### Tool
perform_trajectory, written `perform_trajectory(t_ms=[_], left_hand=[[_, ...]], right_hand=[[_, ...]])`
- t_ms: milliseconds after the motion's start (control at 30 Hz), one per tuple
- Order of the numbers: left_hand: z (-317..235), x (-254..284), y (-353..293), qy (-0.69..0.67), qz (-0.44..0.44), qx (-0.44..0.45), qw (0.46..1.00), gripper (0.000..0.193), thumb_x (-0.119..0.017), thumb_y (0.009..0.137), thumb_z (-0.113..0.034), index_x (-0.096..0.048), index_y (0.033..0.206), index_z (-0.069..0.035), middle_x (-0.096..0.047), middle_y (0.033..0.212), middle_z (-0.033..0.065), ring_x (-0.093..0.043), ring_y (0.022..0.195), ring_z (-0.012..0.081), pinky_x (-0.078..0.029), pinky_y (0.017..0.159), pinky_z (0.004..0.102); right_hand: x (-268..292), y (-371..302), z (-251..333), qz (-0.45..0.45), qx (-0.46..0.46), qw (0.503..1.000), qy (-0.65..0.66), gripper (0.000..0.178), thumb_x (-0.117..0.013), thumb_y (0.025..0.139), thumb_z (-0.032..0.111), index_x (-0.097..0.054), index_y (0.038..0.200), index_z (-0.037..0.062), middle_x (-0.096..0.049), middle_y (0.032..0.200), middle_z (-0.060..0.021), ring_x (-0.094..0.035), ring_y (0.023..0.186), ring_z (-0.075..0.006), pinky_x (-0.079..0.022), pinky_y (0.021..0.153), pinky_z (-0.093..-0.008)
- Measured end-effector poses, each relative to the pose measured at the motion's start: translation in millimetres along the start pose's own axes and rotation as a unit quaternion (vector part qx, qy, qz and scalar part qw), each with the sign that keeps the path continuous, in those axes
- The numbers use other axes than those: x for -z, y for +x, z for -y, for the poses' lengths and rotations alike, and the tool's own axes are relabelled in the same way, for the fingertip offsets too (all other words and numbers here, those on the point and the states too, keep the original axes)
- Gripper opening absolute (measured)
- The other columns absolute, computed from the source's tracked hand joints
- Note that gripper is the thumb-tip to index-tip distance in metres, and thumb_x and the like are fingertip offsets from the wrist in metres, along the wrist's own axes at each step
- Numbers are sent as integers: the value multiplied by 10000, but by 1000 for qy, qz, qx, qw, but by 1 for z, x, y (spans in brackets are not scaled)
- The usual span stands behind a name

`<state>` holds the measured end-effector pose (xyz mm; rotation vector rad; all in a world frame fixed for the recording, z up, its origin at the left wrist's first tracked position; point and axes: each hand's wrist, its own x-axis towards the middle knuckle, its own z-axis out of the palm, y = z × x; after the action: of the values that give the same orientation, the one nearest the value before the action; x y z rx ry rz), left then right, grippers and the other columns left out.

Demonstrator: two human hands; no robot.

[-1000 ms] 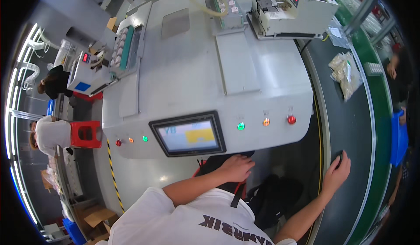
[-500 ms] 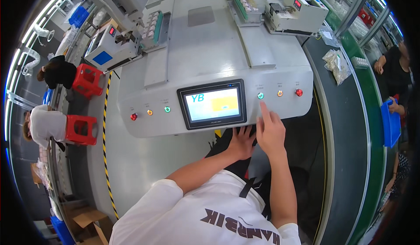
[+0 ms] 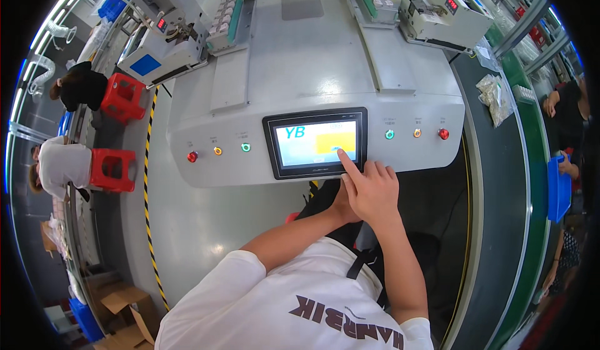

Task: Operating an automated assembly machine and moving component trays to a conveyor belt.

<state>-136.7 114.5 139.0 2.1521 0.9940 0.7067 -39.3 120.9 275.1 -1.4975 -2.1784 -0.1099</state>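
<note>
My right hand (image 3: 376,190) holds nothing. Its index finger is stretched out to the lower right of a black-framed touchscreen (image 3: 300,151), with the tip at a yellow area; the other fingers are loosely bent. Mostly covered by the right hand, my left hand (image 3: 343,206) rests by my lap below the panel edge, its fingers hidden. The screen sits in the sloping front of a large light grey machine (image 3: 325,59). Right of it are a green button (image 3: 390,135), an amber button (image 3: 417,134) and a red button (image 3: 444,134); three similar ones lie to its left.
White device units with red displays (image 3: 150,65) (image 3: 450,15) and green-edged trays of small white parts (image 3: 226,24) (image 3: 376,1) stand on the machine. On the right, a bag of parts (image 3: 495,100) lies on a dark bench (image 3: 500,181). Two people sit on red stools (image 3: 114,169); another holds a blue bin (image 3: 559,189).
My right index finger has moved left from just below the green button onto the touchscreen. The left hand, spread before, is now mostly behind the right hand. The view has shifted slightly.
</note>
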Motion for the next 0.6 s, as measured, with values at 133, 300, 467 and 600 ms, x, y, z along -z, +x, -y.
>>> perform_trajectory(t_ms=[133, 300, 467, 600], left_hand=[[3, -5, 0, -45, -6, -7, 999, 526, -718, 887, -369, -582, 1353, -166, -581, 1322, 157, -527, 1251, 392, -391, 1031, 582], [-1, -1, 0, -157, -7, 11, 987, 541, -707, 896, -366, -573, 1369, -143, -583, 1339, 164, -538, 1268, 387, -396, 1024, 589], [-15, -2, 14, 151, 146, 97, 973, 736, -644, 930, -387, -402, 1569, -111, -371, 1623, 212, -300, 1528, 448, -214, 1180, 704], [-10, -8, 16, 202, 183, 114, 955, 848, -665, 911, -360, -311, 1646, -128, -249, 1697, 218, -185, 1584, 459, -166, 1220, 705]], right_hand=[[5, 5, 3, 19, -5, 999, -32, 558, -693, 955, 281, -618, 1507, 319, -518, 733, -63, -549, 676, -248, -445, 660, -384], [6, 4, 2, 4, -7, 1000, -14, 550, -698, 943, 267, -634, 1490, 264, -525, 721, -65, -566, 673, -254, -452, 655, -388], [6, -9, -23, -41, -68, 997, 19, 528, -675, 950, 177, -614, 1463, 66, -597, 755, -90, -604, 693, -296, -487, 670, -420], [2, -15, -47, -62, -103, 992, 25, 532, -658, 967, 135, -570, 1478, 16, -619, 774, -117, -614, 702, -327, -497, 671, -441]])
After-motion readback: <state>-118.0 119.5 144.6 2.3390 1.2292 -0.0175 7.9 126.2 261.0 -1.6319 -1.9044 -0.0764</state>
